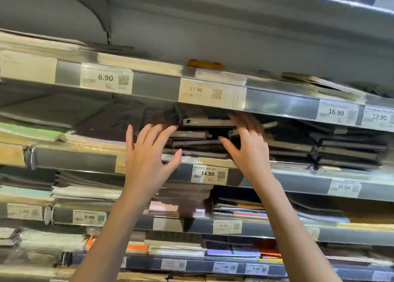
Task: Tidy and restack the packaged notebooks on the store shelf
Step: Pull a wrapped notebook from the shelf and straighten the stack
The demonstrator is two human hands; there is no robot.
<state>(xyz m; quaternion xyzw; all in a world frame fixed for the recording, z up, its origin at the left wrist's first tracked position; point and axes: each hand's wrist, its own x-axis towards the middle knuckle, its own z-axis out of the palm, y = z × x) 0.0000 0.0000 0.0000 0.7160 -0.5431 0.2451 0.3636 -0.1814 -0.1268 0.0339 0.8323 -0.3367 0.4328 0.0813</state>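
Our left hand (147, 156) and right hand (247, 145), fingers spread and gripping nothing, flank the stack of dark packaged notebooks (198, 141) on the shelf (298, 175).

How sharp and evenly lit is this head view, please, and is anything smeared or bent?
Head view: motion blur smears the right hand and the dark notebook stack; glare streaks the shelf rail; wide-angle bowing curves the shelves; the 34.90 tag stays readable.

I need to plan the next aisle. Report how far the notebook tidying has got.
Done: the dark stack to the right lies fairly square. In hand: left hand and right hand, both open, reach the crooked middle stack. Left: squaring that stack.
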